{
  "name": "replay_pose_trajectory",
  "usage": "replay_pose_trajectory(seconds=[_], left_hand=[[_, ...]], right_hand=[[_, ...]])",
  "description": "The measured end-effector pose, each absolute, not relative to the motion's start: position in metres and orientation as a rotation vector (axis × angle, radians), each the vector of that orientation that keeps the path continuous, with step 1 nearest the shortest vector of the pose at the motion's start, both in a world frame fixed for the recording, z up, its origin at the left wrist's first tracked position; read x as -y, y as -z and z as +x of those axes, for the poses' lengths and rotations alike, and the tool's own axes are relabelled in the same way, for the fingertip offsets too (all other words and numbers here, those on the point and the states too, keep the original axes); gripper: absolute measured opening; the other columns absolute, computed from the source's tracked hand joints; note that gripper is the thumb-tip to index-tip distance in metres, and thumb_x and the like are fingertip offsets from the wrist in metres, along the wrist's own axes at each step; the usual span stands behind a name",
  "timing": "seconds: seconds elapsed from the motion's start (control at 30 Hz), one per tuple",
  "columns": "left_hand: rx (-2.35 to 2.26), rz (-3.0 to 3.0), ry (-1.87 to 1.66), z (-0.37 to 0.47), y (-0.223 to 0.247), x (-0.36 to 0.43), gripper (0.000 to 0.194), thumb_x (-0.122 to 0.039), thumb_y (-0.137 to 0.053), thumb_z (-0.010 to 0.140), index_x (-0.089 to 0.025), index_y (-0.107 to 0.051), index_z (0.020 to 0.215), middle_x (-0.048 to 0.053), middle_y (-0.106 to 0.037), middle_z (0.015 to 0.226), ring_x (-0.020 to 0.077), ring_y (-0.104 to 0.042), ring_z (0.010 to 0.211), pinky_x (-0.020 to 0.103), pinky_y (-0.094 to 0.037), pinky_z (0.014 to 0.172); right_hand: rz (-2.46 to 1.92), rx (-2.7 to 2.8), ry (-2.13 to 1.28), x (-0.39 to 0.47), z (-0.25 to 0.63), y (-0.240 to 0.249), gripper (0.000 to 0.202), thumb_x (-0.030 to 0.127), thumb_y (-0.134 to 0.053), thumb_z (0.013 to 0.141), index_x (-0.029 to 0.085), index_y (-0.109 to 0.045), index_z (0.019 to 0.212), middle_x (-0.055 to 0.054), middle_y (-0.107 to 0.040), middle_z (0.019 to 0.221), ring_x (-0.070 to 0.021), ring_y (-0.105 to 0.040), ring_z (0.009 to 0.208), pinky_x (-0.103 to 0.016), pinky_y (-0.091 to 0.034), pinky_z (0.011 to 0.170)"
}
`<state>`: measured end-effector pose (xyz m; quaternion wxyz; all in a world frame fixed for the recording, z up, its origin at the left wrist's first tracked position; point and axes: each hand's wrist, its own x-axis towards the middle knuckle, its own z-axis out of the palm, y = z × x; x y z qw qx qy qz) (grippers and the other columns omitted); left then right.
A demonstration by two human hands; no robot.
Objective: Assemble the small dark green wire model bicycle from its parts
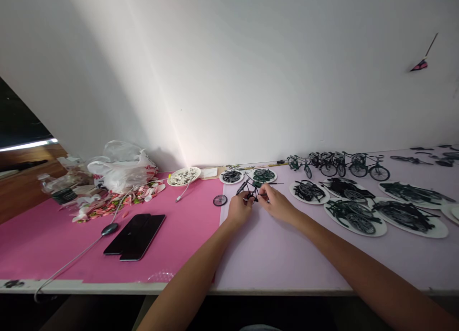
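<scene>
A small dark bicycle frame (252, 190) is held between my two hands over the pale mat. My left hand (241, 208) closes on its left side, fingers pinched round it. On its right side my right hand (274, 202) has its fingertips pressed to the frame. The fingers partly cover the small parts, so their details are hard to make out. To the left of my left hand lies a loose small wheel (220, 200). Behind my hands are two plates of dark parts, the left one (231, 176) and the right one (263, 176).
Several assembled toy bicycles (369, 167) stand along the wall at the right, behind plates of parts (355, 217). On the pink mat (190, 235) lie two black phones (143, 235), a cable puck (109, 229), coloured scraps (107, 206) and a plastic bag (122, 168).
</scene>
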<state>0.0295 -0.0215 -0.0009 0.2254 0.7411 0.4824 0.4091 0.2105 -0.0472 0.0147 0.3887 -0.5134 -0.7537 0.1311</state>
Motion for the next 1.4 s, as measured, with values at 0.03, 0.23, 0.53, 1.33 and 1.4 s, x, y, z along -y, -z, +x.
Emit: replay_pose_trajectory(seconds=[0.03,0.23,0.53,1.33,1.4], left_hand=[[-1.330,2.047,-1.129,0.0295,0.0010,0.0215,0.027,-0.027,-0.061,0.095,-0.017,-0.074,0.117,0.008,-0.078,0.096,0.0174,-0.070,0.076,0.028,-0.054,0.074],[-1.318,2.049,-1.133,0.0288,0.0014,0.0217,0.027,-0.027,-0.060,0.095,-0.017,-0.075,0.115,0.008,-0.079,0.097,0.0175,-0.070,0.077,0.028,-0.054,0.076],[-1.328,2.060,-1.118,0.0285,0.0009,0.0226,0.029,-0.028,-0.060,0.095,-0.017,-0.074,0.117,0.008,-0.079,0.096,0.0175,-0.069,0.075,0.028,-0.053,0.074],[-1.343,2.063,-1.117,0.0299,0.0014,0.0211,0.025,-0.026,-0.061,0.095,-0.018,-0.074,0.114,0.007,-0.078,0.098,0.0170,-0.068,0.076,0.027,-0.052,0.075],[-1.355,2.064,-1.107,0.0299,0.0013,0.0212,0.025,-0.026,-0.061,0.095,-0.018,-0.074,0.116,0.007,-0.079,0.099,0.0170,-0.069,0.077,0.027,-0.052,0.076]], right_hand=[[-1.308,1.919,-0.331,0.0469,0.2105,-0.0144,0.010,0.034,-0.052,0.096,0.025,-0.049,0.099,-0.004,-0.067,0.099,-0.0212,-0.066,0.086,-0.033,-0.049,0.076],[-1.316,1.930,-0.351,0.0469,0.2103,-0.0150,0.011,0.036,-0.051,0.097,0.026,-0.047,0.099,-0.004,-0.067,0.101,-0.0213,-0.066,0.087,-0.033,-0.049,0.076],[-1.311,1.932,-0.340,0.0465,0.2101,-0.0151,0.009,0.034,-0.051,0.096,0.026,-0.048,0.098,-0.004,-0.068,0.098,-0.0209,-0.066,0.085,-0.033,-0.049,0.074],[-1.321,1.940,-0.377,0.0501,0.2087,-0.0189,0.011,0.034,-0.051,0.097,0.026,-0.046,0.099,-0.005,-0.067,0.104,-0.0212,-0.067,0.089,-0.033,-0.049,0.077],[-1.320,1.944,-0.378,0.0499,0.2090,-0.0185,0.011,0.034,-0.052,0.096,0.026,-0.046,0.099,-0.004,-0.067,0.104,-0.0212,-0.067,0.089,-0.033,-0.049,0.077]])
